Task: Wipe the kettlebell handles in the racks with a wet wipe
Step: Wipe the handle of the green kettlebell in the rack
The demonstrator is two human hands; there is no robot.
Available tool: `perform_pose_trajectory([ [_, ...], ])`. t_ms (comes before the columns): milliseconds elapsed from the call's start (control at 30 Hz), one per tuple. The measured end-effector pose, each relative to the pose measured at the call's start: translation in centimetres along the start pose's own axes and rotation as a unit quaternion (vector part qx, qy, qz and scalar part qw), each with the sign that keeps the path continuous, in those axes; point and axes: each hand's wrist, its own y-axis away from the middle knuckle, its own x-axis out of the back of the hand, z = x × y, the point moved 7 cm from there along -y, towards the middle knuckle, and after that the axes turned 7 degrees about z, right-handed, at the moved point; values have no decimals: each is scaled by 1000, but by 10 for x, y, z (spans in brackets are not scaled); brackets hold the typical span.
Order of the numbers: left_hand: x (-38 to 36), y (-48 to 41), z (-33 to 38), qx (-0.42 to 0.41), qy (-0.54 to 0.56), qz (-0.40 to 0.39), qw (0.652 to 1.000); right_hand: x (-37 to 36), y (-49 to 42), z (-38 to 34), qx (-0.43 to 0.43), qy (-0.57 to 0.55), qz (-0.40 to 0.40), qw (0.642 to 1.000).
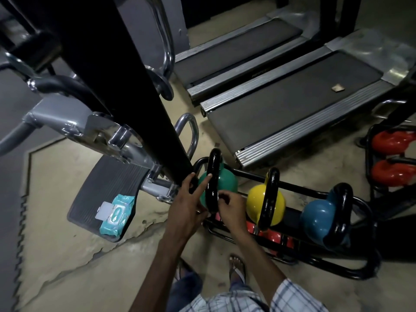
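Iron weight should keep the green kettlebell (227,183) seated at the left end of the rack (249,175) while the left hand (188,201) steadies its slick, rigid black handle (212,167) with a straight forefinger (207,178) and the right hand (228,207) pinches the limp wet wipe (218,196) against its lower curve.

3 kettlebells sit in a row in the rack (360,272): the left kettlebell (227,181), the middle kettlebell (254,203) and the right kettlebell (315,219); behind it lies the near treadmill (292,95), with the far treadmill (243,43) beyond; a second rack (368,140) stands far right; left of the rack, a wipes pack (117,213) lies on a machine's footplate (108,176); the left hand (186,206) and right hand (229,206) meet at the left kettlebell's handle (212,172), a wet wipe (218,195) between right hand and handle.
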Motion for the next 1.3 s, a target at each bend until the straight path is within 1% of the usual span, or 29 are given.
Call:
perform_pose_trajectory([
  [67,0,0,1,2,0,3,1000,4,5,2,13,-12,-36,999],
  [133,0,0,3,5,0,5,1000,6,2,2,34,1,-73,997],
  [200,1,1,4,11,-4,8,1000,4,-6,-1,70,35,-119,990],
  [300,2,1,5,17,-3,11,1000,-3,-14,-10,121,98,-185,970],
  [400,3,1,7,16,-7,14,1000,-7,-20,-16,140,130,-204,960],
  [467,4,1,8,20,-15,15,1000,-9,-22,-16,99,131,-214,963],
  [567,5,1,10,20,-20,18,999,-11,-29,-11,-31,98,-232,967],
  [600,5,0,11,19,-21,19,999,-11,-32,-11,-93,60,-229,967],
  [667,5,1,12,18,-24,19,999,-14,-36,-13,-206,-46,-226,951],
  [733,6,1,13,17,-33,21,999,-11,-39,-15,-281,-139,-201,928],
  [767,6,0,13,16,-35,22,999,-7,-42,-15,-295,-168,-182,923],
  [833,6,0,13,15,-38,21,999,3,-50,-17,-279,-184,-144,931],
  [900,4,0,12,15,-42,17,999,2,-56,-21,-309,-167,-117,929],
  [933,3,0,11,15,-42,16,999,-2,-61,-26,-312,-183,-86,928],
  [967,2,0,10,15,-41,15,999,-5,-64,-32,-308,-215,-37,926],
  [1033,1,-1,8,14,-34,13,999,-13,-68,-28,-332,-278,61,899],
  [1067,0,0,7,13,-29,14,999,-18,-72,-25,-325,-291,87,896],
  [1100,0,0,6,11,-26,16,999,-20,-72,-23,-307,-288,110,901],
  [1200,-2,0,4,8,-22,17,1000,-13,-75,-27,-202,-238,197,929],
  [1267,-3,0,3,9,-22,15,1000,-8,-82,-34,-153,-194,219,944],
  [1300,-3,0,3,10,-21,15,1000,-8,-89,-32,-150,-180,214,948],
])
